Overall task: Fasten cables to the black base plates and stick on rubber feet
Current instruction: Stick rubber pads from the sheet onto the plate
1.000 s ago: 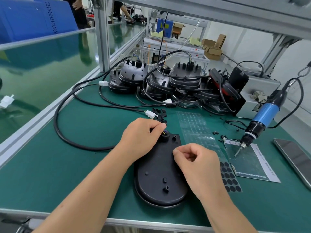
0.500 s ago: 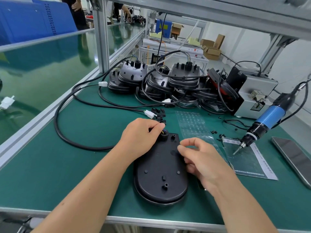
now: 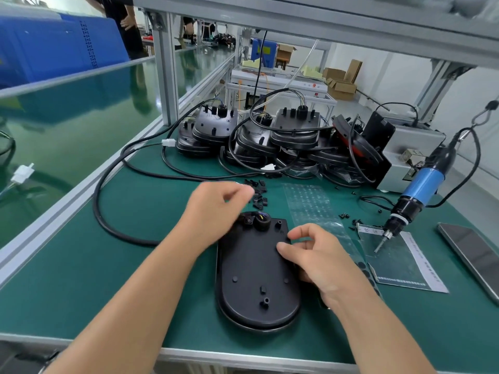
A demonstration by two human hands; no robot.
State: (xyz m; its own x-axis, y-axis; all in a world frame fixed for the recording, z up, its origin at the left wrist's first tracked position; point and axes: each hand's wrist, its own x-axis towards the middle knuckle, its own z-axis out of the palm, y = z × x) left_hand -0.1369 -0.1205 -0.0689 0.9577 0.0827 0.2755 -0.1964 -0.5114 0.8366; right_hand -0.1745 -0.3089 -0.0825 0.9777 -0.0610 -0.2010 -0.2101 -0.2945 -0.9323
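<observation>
A black oval base plate [image 3: 256, 279] lies flat on the green mat in front of me. A thick black cable [image 3: 108, 211] runs to the grommet [image 3: 262, 220] at the plate's far end. My left hand [image 3: 216, 203] hovers blurred just above and left of that grommet, fingers loosely curled, nothing visible in it. My right hand [image 3: 318, 257] is over the plate's right edge, thumb and forefinger bent and slightly apart, with nothing seen between them. A clear backing sheet [image 3: 310, 206] with black rubber feet [image 3: 361, 268] lies right of the plate, partly under my right hand.
Several small black clips [image 3: 259, 195] lie beyond the plate. Stacks of cabled base plates [image 3: 270, 136] fill the back of the bench. A hanging blue electric screwdriver [image 3: 421, 190] points at a printed sheet [image 3: 405, 263]. Loose screws [image 3: 348, 217], a grey feeder box [image 3: 405, 155] and a phone [image 3: 475, 255] are at the right.
My left hand has lifted off the grommet and moved up and left. My right hand moved from above the sheet onto the plate's right edge and its pinch has loosened.
</observation>
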